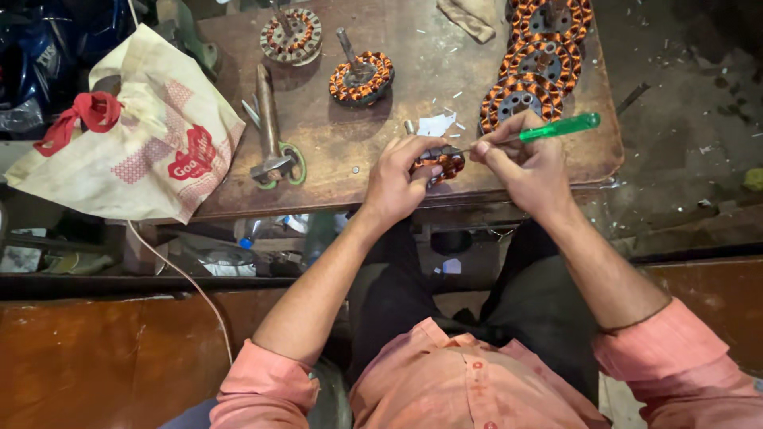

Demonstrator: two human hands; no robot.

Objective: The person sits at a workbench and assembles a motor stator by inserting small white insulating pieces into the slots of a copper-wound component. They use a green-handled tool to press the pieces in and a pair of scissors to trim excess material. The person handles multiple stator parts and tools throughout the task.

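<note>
A: The copper-wound stator (pixel 447 163) is pinched in the left hand (pixel 395 179) at the table (pixel 342 151) edge, the grip closed round it.

B: And the green-handled screwdriver (pixel 548 129) is gripped tight by the right hand (pixel 520 163). Enamel could get nicked if the tip is slipped across the windings.

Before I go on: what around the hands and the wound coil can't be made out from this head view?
- Wound coil: mostly covered by the left hand.
- Screwdriver tip: the green-handled screwdriver, held in the right hand, ends among fingers and coil; contact point too small to tell.
- Stack of coils: the top one is cut off by the upper edge.
- Cloth bag: contents hidden.
</note>
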